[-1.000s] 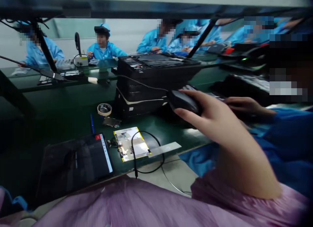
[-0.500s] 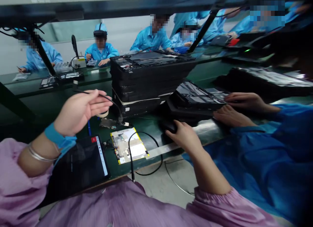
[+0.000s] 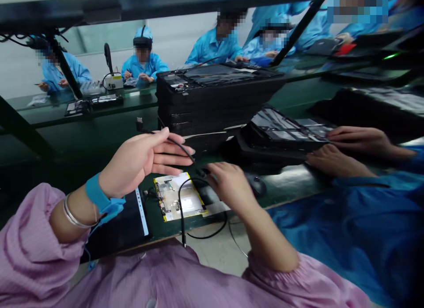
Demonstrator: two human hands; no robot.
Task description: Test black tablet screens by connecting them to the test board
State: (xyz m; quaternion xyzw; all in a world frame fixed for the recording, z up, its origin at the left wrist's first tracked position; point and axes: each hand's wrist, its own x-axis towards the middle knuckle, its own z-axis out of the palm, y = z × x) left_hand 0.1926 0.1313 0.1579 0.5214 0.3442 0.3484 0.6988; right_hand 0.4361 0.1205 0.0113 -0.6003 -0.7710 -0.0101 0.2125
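My left hand (image 3: 145, 160) is raised over the green bench and pinches a thin black cable (image 3: 180, 148) between thumb and fingers; its plug end sticks up at the left. My right hand (image 3: 228, 186) is curled low on the bench and grips the same cable where it comes down. Just below both hands lies an opened device with a yellow-edged board (image 3: 179, 197), and a loop of cable lies across it. A black mouse (image 3: 257, 185) rests on the bench right of my right hand, apart from it. A blue strap circles my left wrist.
A dark-screened tablet (image 3: 132, 224) lies at the bench edge on the left. A tall stack of black trays (image 3: 212, 100) stands behind my hands. At the right a co-worker in blue has both hands (image 3: 331, 160) at a tray of parts (image 3: 281, 131). Several people work at the far benches.
My right hand has let go of the mouse, now lying on the bench, and moved left to the cable. My left hand came into view holding the cable and shifted right.
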